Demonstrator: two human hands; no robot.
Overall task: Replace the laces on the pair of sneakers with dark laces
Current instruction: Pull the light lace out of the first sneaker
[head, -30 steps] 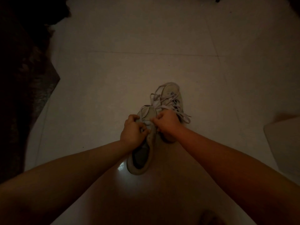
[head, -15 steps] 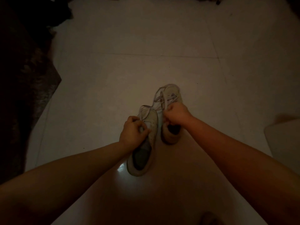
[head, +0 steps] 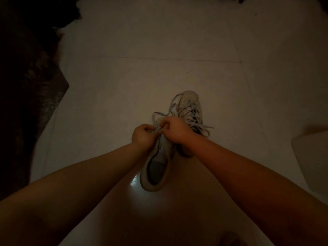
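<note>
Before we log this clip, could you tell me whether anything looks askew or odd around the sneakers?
The far sneaker has pale laces sprawling loose, one end trailing onto the floor. No dark laces are visible.

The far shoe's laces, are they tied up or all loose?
Loose. The pale laces sprawl in open loops over the far sneaker, and one end trails onto the floor beside it.

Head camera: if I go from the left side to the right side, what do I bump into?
Dark rug → left hand → right hand → far sneaker → pale object at the edge.
</note>
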